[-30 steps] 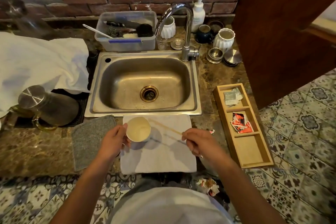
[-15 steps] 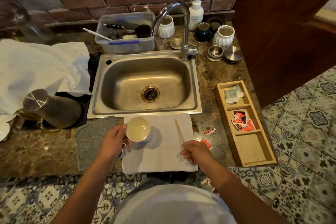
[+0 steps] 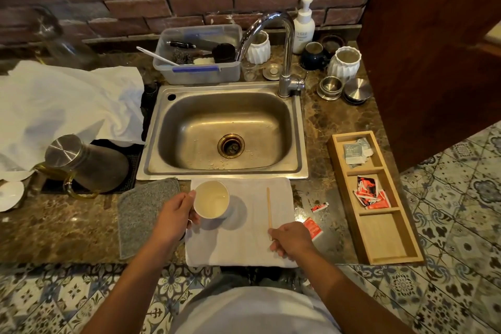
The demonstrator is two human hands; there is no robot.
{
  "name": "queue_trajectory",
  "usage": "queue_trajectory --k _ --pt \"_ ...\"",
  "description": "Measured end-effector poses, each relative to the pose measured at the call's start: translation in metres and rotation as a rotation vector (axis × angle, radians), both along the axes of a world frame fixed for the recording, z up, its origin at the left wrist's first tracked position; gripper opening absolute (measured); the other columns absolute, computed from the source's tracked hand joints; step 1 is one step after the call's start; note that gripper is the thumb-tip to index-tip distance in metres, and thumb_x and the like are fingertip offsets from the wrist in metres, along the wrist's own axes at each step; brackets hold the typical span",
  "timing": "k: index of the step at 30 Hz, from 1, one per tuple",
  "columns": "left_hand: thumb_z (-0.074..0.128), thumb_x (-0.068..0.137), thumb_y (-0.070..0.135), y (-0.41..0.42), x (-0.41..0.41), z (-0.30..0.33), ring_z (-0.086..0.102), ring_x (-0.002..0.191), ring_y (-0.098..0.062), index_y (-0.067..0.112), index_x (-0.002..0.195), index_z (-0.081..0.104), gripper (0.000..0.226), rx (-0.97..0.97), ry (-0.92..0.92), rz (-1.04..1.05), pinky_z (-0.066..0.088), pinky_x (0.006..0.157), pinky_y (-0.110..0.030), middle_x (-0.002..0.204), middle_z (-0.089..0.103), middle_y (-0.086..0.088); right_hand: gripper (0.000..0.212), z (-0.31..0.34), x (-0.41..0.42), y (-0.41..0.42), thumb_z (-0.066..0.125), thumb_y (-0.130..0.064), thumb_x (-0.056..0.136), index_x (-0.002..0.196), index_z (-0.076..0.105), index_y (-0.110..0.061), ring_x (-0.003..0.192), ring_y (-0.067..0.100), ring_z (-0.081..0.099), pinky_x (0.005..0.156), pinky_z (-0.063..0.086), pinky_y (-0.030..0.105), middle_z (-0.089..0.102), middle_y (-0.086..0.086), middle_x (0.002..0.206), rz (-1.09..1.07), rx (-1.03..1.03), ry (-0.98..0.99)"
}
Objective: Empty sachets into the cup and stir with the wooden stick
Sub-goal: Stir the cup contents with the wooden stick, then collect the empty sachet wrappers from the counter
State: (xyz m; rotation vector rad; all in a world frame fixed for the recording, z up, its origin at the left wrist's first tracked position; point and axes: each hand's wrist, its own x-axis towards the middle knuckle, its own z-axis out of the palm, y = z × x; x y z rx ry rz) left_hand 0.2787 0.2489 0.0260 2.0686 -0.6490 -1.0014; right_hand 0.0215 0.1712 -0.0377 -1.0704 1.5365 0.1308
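A pale cup [image 3: 212, 199] with liquid in it stands on a white cloth [image 3: 244, 241] in front of the sink. My left hand [image 3: 177, 214] grips the cup's left side. A wooden stick [image 3: 269, 207] lies flat on the cloth to the right of the cup, pointing away from me. My right hand [image 3: 291, 240] holds the stick's near end, fingers curled. Two torn red sachets [image 3: 312, 227] lie on the counter just right of the cloth. More red sachets [image 3: 370, 192] fill the middle compartment of a wooden tray [image 3: 385, 238].
A steel sink [image 3: 225, 130] with a tap [image 3: 287, 46] lies behind the cloth. A grey mat [image 3: 143, 211] lies left of the cup, a glass jug [image 3: 84, 164] further left. Jars, lids and a soap bottle [image 3: 304, 24] crowd the back right. The tray's near compartment holds nothing.
The stick left the cup, swung right and came down flat on the cloth with my right hand. My left hand stayed on the cup.
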Motion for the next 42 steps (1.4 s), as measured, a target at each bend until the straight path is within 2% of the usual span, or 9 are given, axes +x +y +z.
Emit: queue_trajectory --k 5,11,17,21,26,28,34,38,42 --pt "0.048 0.104 0.028 0.002 0.001 -0.008 0.051 0.04 -0.004 0.007 0.074 0.057 0.038 -0.012 -0.025 0.014 0.04 0.052 -0.032 0.056 0.059 -0.007 0.03 -0.002 0.001 -0.002 0.069 -0.026 0.095 0.073 0.072 -0.006 0.035 0.008 0.056 0.039 0.041 0.019 0.075 0.004 0.06 0.028 -0.031 0.015" --pt "0.049 0.103 0.032 0.006 0.001 -0.016 0.053 0.052 -0.017 0.003 0.077 0.06 0.04 -0.029 -0.045 0.019 0.043 0.056 -0.037 0.058 0.06 -0.008 0.035 -0.007 0.003 -0.002 0.066 -0.037 0.095 0.085 0.077 -0.005 0.04 0.007 0.061 0.041 0.044 0.017 0.078 0.004 0.069 0.181 -0.082 0.141" --pt "0.052 0.1 0.039 0.007 0.0 -0.013 0.052 0.064 -0.023 -0.001 0.081 0.062 0.045 -0.051 0.032 0.087 0.044 0.064 -0.041 0.063 0.057 -0.006 0.041 -0.005 0.004 -0.005 0.066 -0.054 0.09 0.079 0.073 -0.015 0.064 0.016 0.074 0.072 0.063 0.033 0.076 -0.002 0.075 0.32 -0.173 0.257" --pt "0.041 0.1 0.056 0.018 -0.009 -0.015 0.055 0.06 -0.02 0.006 0.083 0.064 0.057 -0.058 0.257 0.228 0.049 0.063 -0.038 0.062 0.061 -0.003 0.05 0.005 -0.011 -0.009 0.063 -0.054 0.092 0.075 0.076 -0.008 0.047 0.011 0.062 0.063 0.054 0.026 0.072 0.0 0.059 0.272 -0.165 0.092" --pt "0.038 0.101 0.055 0.037 -0.038 -0.038 0.051 0.049 -0.02 0.01 0.075 0.058 0.056 0.024 0.597 0.48 0.044 0.052 -0.03 0.061 0.054 -0.008 0.021 0.008 -0.052 -0.015 0.061 -0.041 0.093 0.083 0.07 -0.024 0.07 0.011 0.07 0.073 0.055 0.033 0.073 -0.004 0.071 0.07 -0.326 0.078" --pt "0.04 0.104 0.044 0.043 -0.061 -0.039 0.052 0.05 -0.023 0.006 0.077 0.062 0.051 0.065 0.509 0.37 0.043 0.055 -0.032 0.059 0.059 -0.012 0.014 0.005 -0.066 -0.017 0.062 -0.042 0.089 0.091 0.067 -0.029 0.077 0.01 0.069 0.078 0.06 0.037 0.074 -0.008 0.082 0.021 -0.367 0.111" --pt "0.049 0.1 0.02 0.015 -0.114 -0.035 0.058 0.057 -0.022 0.008 0.086 0.064 0.024 0.073 0.312 -0.133 0.046 0.054 -0.027 0.066 0.065 -0.013 0.042 -0.005 -0.089 -0.013 0.067 -0.045 0.09 0.125 0.057 -0.023 0.08 0.017 0.071 0.075 0.06 0.036 0.072 -0.003 0.095 0.075 -0.429 0.196" --pt "0.059 0.097 0.027 -0.027 -0.139 -0.035 0.064 0.067 -0.018 0.017 0.1 0.066 0.013 0.083 0.238 -0.405 0.055 0.061 -0.029 0.076 0.07 -0.009 0.049 -0.006 -0.083 -0.005 0.066 -0.055 0.087 0.123 0.056 -0.024 0.075 0.014 0.064 0.064 0.049 0.027 0.074 -0.003 0.096 0.126 -0.425 0.261" --pt "0.056 0.095 0.031 -0.076 -0.16 -0.042 0.065 0.061 -0.015 0.026 0.103 0.066 0.013 0.108 0.028 -0.627 0.054 0.055 -0.031 0.076 0.072 -0.003 0.04 0.0 -0.078 0.0 0.063 -0.054 0.089 0.117 0.061 -0.026 0.084 0.023 0.071 0.064 0.044 0.027 0.076 0.0 0.093 0.086 -0.513 0.325"
